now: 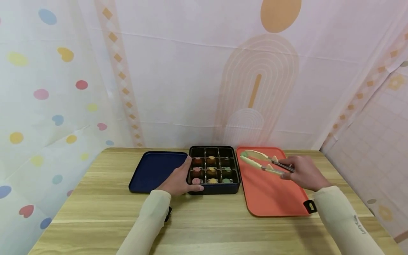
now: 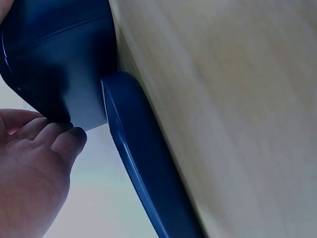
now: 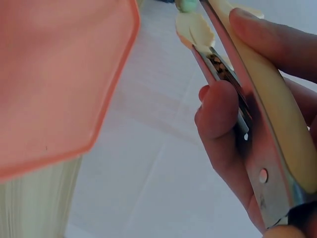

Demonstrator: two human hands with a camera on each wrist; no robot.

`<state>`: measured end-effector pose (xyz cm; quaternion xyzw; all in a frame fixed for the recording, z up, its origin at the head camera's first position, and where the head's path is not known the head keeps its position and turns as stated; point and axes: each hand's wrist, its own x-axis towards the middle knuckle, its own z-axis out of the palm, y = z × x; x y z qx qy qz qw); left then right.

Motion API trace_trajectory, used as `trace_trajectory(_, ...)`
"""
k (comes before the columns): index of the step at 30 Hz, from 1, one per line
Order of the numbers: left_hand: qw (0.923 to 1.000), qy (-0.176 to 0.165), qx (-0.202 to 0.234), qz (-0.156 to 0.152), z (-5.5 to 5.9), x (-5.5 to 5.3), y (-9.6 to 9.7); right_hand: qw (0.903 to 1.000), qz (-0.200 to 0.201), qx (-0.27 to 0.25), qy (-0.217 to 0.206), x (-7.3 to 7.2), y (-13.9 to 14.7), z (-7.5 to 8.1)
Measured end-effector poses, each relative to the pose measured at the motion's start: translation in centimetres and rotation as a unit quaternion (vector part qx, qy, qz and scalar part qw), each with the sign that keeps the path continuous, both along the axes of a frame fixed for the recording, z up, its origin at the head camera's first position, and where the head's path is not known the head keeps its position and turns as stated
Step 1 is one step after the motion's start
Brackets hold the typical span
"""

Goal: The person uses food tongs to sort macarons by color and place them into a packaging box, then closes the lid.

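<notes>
My left hand [image 1: 179, 179] holds the left front corner of a dark, divided box [image 1: 220, 189], thumb along the front and fingers on the left side. Small pink pieces [image 1: 196, 181] lie in its left column, yellow pieces [image 1: 212, 180] in the middle and green pieces [image 1: 227, 180] on the right. With my right hand [image 1: 306, 173] I grip metal tongs [image 1: 272, 170] with cream-coloured tips, over a coral-red tray [image 1: 271, 200]. A pale green piece [image 3: 187, 5] sits between the tong tips, also visible in the right wrist view.
A flat navy lid [image 1: 156, 171] with a low rim lies left of the box on the wooden table [image 1: 204, 226]. The tray stands close along the box's right side. A patterned cloth [image 1: 178, 88] hangs behind the table's back edge.
</notes>
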<state>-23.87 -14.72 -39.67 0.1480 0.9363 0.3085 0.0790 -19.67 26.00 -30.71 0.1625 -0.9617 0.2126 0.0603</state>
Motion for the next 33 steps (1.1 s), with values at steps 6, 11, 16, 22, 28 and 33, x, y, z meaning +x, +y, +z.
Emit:
trace_trajectory(6,1.0,-0.004,0.0,0.002,0.1,0.2,0.0,0.9998,0.003,-0.018,-0.006,-1.1,-1.8,-0.8)
trace_trajectory(11,1.0,-0.002,0.0,0.001,-0.1,0.1,-0.1,0.9998,0.005,-0.019,-0.005,-1.9,-3.1,-1.0)
trace_trajectory(16,1.0,0.002,-0.006,0.002,-0.2,0.0,0.0,0.9994,0.005,-0.029,-0.02,-2.8,-4.0,-0.9)
trace_trajectory(22,0.9999,0.002,-0.012,-0.002,0.1,0.1,0.0,0.9993,0.004,-0.024,-0.028,-3.6,-4.5,-1.2)
trace_trajectory(28,0.9999,0.0,-0.014,0.002,0.2,0.1,0.0,0.9991,0.005,-0.025,-0.033,-4.1,-4.7,-1.2)
trace_trajectory(33,0.9998,0.001,-0.018,0.002,0.0,0.1,-0.1,0.9991,0.006,-0.024,-0.034,-4.4,-4.9,-1.3)
